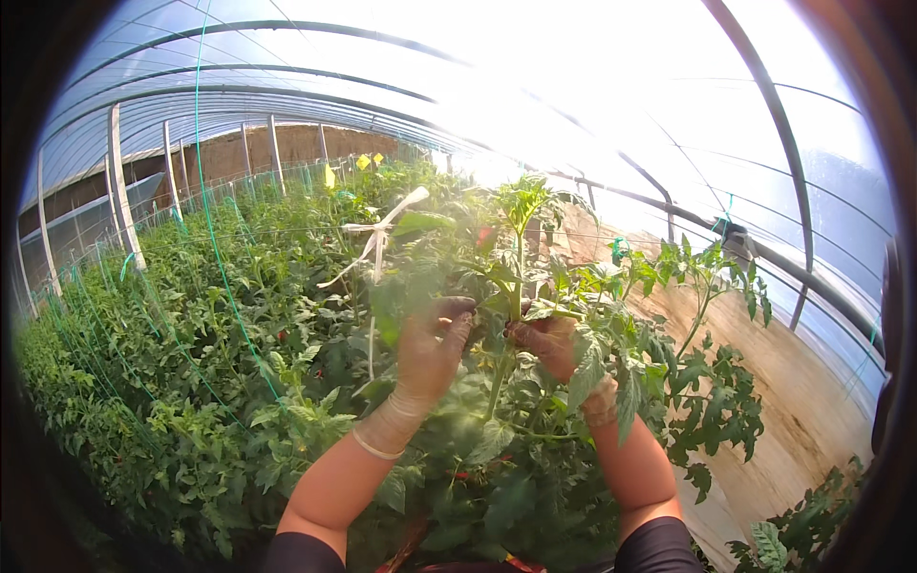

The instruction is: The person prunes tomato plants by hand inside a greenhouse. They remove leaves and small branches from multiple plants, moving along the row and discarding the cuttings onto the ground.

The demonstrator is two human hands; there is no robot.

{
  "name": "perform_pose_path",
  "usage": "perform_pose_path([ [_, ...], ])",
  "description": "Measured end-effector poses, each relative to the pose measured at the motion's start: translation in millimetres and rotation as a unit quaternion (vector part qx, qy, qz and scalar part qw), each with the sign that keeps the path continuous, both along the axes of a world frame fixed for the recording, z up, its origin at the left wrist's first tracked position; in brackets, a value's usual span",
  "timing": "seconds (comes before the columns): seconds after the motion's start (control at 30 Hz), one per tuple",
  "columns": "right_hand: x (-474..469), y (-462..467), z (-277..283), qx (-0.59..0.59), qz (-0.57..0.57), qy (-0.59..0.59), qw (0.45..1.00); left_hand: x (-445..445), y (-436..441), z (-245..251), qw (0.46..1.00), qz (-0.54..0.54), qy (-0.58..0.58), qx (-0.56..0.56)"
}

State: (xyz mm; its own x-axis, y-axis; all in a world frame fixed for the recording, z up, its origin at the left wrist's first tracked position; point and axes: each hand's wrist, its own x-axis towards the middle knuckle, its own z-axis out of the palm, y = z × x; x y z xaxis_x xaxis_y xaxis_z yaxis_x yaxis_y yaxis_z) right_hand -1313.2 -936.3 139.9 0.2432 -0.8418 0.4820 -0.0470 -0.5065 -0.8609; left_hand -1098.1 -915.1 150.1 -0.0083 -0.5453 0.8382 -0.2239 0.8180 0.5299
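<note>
A tomato plant's green stem (pixel 516 286) rises before me, with a bright leafy top (pixel 526 200). My right hand (pixel 551 347), in a thin see-through glove with darkly stained fingers, grips this stem from the right at a leaf joint. Leaves partly cover that hand and wrist. Just left of the stem is my left hand (pixel 430 358), gloved alike, thumb and forefinger close together among the leaves. Whether anything is pinched between them cannot be made out. Beside it, a white tie (pixel 380 233) is knotted on a horizontal wire, its tail hanging down.
Dense rows of tomato plants (pixel 179 401) fill the left, with green strings (pixel 215 251) running up from them. Posts (pixel 122 190) and curved roof ribs (pixel 774 107) frame the plastic greenhouse. A pale sheet (pixel 795 387) slopes along the right. Yellow cards (pixel 363 162) hang farther back.
</note>
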Motion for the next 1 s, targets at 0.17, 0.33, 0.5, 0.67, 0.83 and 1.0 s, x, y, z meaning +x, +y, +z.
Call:
perform_pose_path([
  [0.17,-1,-12,-16,-0.004,0.073,-0.056,0.996,-20,26,33,0.967,0.147,-0.183,-0.104],
  [0.33,-2,-13,-18,0.022,0.227,-0.187,0.956,-27,24,76,0.896,0.277,-0.345,0.032],
  [0.5,1,-6,-3,-0.028,0.181,-0.119,0.976,-26,24,68,0.931,0.225,-0.285,-0.041],
  [0.67,2,18,21,-0.012,0.085,-0.012,0.996,-13,8,54,0.828,0.293,-0.372,-0.302],
  [0.83,7,5,7,-0.017,0.063,-0.026,0.998,-1,7,45,0.812,0.231,-0.417,-0.337],
  [1.0,-7,-27,-26,-0.06,0.013,-0.03,0.998,26,44,30,0.93,0.17,-0.237,-0.226],
])
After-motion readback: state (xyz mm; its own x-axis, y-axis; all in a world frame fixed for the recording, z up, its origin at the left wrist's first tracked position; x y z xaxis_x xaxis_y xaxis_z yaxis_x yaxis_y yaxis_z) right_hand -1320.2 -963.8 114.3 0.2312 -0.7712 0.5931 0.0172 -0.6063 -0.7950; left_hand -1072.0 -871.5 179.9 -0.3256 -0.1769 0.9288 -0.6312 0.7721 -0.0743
